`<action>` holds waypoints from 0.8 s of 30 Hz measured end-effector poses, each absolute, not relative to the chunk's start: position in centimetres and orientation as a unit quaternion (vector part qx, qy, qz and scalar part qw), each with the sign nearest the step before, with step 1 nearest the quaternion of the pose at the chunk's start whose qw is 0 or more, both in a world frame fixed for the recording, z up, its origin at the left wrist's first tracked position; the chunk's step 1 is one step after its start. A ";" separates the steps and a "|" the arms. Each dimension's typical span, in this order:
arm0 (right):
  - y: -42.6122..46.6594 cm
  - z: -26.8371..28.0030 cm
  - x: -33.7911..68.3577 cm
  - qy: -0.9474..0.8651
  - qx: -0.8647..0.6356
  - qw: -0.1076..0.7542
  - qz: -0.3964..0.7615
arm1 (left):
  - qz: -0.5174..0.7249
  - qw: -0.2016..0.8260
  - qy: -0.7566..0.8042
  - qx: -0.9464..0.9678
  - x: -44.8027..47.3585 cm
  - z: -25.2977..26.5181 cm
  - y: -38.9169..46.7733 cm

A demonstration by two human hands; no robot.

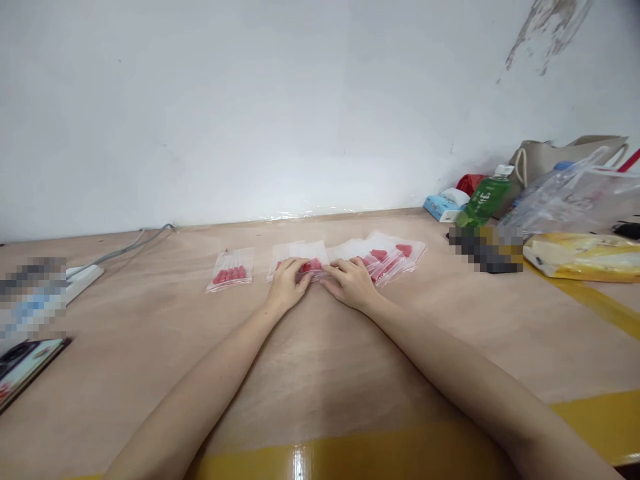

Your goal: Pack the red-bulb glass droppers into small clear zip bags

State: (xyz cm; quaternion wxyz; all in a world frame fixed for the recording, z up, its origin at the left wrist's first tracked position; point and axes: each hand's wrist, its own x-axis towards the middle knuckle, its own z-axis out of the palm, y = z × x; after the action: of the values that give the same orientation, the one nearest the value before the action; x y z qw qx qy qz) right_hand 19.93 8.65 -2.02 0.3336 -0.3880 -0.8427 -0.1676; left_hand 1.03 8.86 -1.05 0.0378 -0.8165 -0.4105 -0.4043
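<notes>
**Two hands on a little bag**

A filled bag (231, 269) lies alone on the bench (150, 333). The left hand (287, 283) and right hand (350, 283) press flat on the middle bag (300, 257), fingers maybe pinching its edge. The slippery pile of bags (390, 257) beside it could slide if bumped.

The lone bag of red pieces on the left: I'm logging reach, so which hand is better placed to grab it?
Probably the left hand: the lone bag lies just beyond its outer side, while the right hand would have to cross over.
</notes>
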 end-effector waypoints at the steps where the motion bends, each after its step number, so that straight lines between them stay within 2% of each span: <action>1: 8.6 -2.0 19.8 -0.839 -0.393 0.340 -0.163 | -0.407 0.036 -0.406 -0.817 1.3 -1.1 8.9; 9: 8.3 -2.3 19.7 -0.800 -0.457 0.371 -0.119 | -0.410 0.026 -0.366 -0.835 2.3 -1.6 8.4; 14: 8.5 -2.3 19.7 -0.812 -0.441 0.366 -0.109 | -0.405 0.033 -0.369 -0.836 2.1 -1.5 8.4; 19: 8.4 -2.2 19.9 -0.806 -0.425 0.397 -0.110 | -0.405 0.048 -0.386 -0.827 1.4 -1.0 7.8; 24: 7.0 -2.0 20.4 -0.821 -0.369 0.434 -0.039 | -0.396 0.036 -0.378 -0.836 1.2 -0.8 6.3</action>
State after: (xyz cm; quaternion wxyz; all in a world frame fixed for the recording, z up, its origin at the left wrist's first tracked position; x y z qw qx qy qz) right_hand 20.35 6.97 -1.98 0.4344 -0.3687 -0.8209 -0.0389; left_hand 1.17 6.33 -0.83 0.0358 -0.8360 -0.3780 -0.3961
